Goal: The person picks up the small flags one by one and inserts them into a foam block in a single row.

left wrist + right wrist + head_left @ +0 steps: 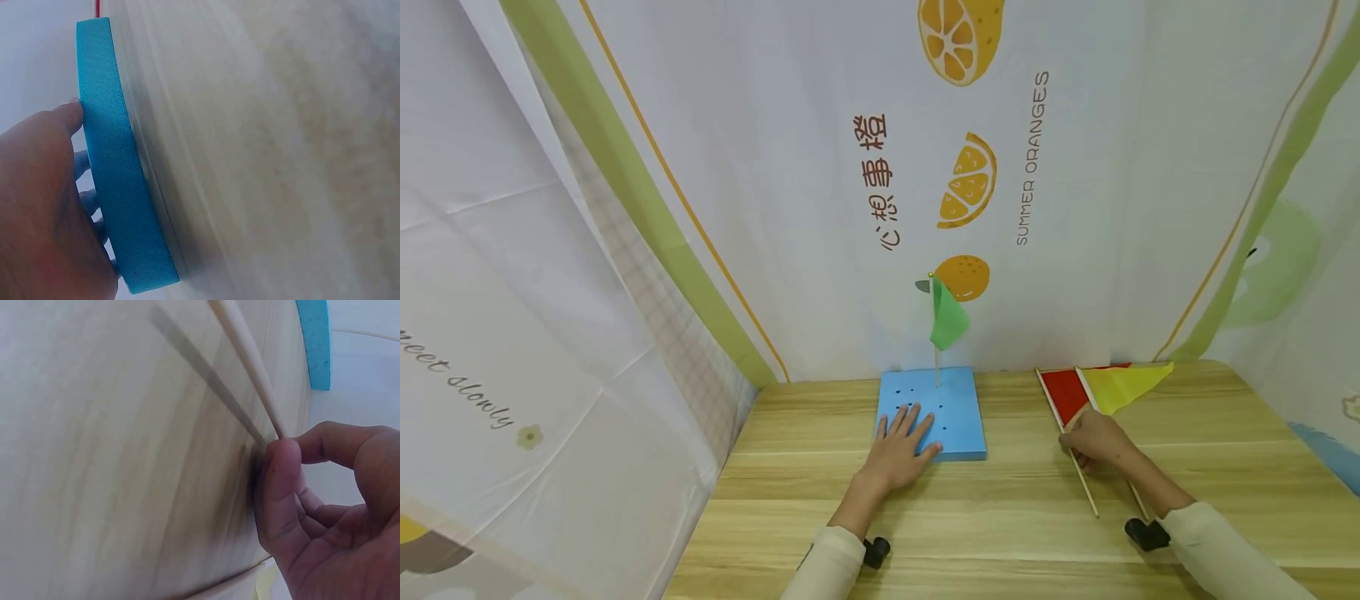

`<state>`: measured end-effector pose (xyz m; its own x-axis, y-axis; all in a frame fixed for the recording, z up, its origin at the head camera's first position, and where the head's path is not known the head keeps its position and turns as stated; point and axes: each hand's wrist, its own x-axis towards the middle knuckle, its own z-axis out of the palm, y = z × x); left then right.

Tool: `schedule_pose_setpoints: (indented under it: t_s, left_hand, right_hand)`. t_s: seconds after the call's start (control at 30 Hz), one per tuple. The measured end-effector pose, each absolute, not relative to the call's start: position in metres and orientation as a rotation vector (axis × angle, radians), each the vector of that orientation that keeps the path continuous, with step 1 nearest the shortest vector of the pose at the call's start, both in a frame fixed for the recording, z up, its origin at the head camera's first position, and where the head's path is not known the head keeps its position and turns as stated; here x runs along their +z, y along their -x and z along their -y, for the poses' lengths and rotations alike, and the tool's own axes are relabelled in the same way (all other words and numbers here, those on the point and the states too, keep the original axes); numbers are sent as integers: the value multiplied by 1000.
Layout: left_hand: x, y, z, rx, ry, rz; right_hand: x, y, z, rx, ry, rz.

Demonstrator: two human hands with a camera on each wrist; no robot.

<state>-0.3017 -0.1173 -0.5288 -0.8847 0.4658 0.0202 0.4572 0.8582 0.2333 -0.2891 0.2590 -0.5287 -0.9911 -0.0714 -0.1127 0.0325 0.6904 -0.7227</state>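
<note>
My left hand (897,460) lies with spread fingers on a flat blue foam block (961,421) that has several small holes in its top. In the left wrist view the thumb presses along the edge of the block (122,162). A green flag (950,317) stands upright in the block near its back edge. To the right, my right hand (1097,442) pinches the wooden stick of a red flag (1062,393) between thumb and forefinger. The right wrist view shows that stick (253,359) slightly above its shadow. Beside it a yellow flag (1127,387) lies partly under the right hand.
The wooden table (1015,517) carries the block and flags. White cloth (820,208) printed with oranges hangs along its back edge, and more cloth hangs at both sides. Black camera mounts (1147,534) sit at both wrists.
</note>
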Motion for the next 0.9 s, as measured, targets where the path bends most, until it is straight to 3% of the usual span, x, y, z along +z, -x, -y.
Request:
schedule_pose_setpoints:
  t_s: [0.9]
  left_hand:
    - [-528, 300, 118, 376, -739, -2990]
  right_hand:
    - [-521, 290, -261, -1281, 40, -2645]
